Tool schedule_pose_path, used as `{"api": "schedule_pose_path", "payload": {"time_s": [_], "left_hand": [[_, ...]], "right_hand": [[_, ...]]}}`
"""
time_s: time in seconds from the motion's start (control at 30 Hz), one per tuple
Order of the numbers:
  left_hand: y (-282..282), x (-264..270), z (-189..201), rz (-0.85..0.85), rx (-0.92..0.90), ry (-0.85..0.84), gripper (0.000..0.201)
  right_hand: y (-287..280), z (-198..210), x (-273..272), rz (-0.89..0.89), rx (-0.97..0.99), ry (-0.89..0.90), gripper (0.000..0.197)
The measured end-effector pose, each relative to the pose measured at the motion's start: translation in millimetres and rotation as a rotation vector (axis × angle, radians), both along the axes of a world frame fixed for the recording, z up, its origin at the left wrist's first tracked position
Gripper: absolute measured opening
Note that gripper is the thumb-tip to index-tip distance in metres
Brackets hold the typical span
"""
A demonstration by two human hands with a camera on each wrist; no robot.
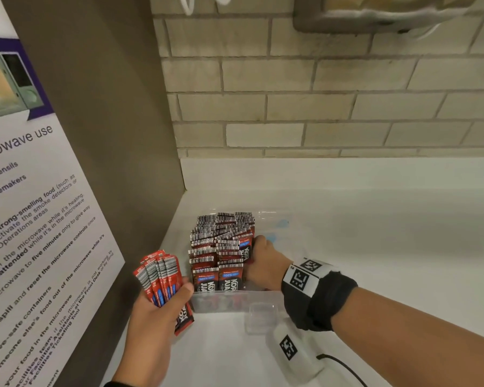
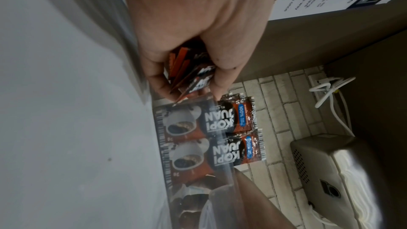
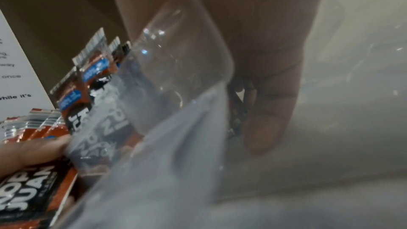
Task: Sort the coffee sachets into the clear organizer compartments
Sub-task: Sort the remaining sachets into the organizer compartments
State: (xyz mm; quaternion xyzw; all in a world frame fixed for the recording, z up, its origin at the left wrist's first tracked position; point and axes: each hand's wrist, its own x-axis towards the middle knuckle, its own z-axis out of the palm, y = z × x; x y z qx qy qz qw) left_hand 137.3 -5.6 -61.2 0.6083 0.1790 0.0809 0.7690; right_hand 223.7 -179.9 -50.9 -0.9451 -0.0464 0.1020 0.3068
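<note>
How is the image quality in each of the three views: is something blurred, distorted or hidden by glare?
Head view: mostly sharp, sachets in the organizer readable, but wall lines bend at the edges. Left wrist view: dim, motion blur on the counter; the left hand fills the top. Right wrist view: very soft, the clear organizer wall lies hazy with small glints across the right hand.

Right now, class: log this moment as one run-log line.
left hand: grips sachet bundle | right hand: in organizer, on filed sachets
</note>
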Motion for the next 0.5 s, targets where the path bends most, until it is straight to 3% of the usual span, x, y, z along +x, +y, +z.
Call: {"api": "schedule_pose_path", "payload": {"time_s": [0.27, 0.4, 0.5], "left_hand": [[3.4, 2.4, -3.8, 0.013, 0.037, 0.040, 0.034], [2.3, 1.7, -2.3, 0.015, 0.046, 0.046, 0.036], [1.8, 1.1, -1.3, 0.019, 0.051, 0.060, 0.036]], "right_hand": [[2.0, 3.8, -5.4, -0.050, 0.013, -0.035, 0.061], [-0.6, 8.4, -8.1, -0.055, 0.124, 0.007, 0.067], [-2.4, 10.2, -9.1, -0.044, 0.088, 0.037, 0.071]]}}
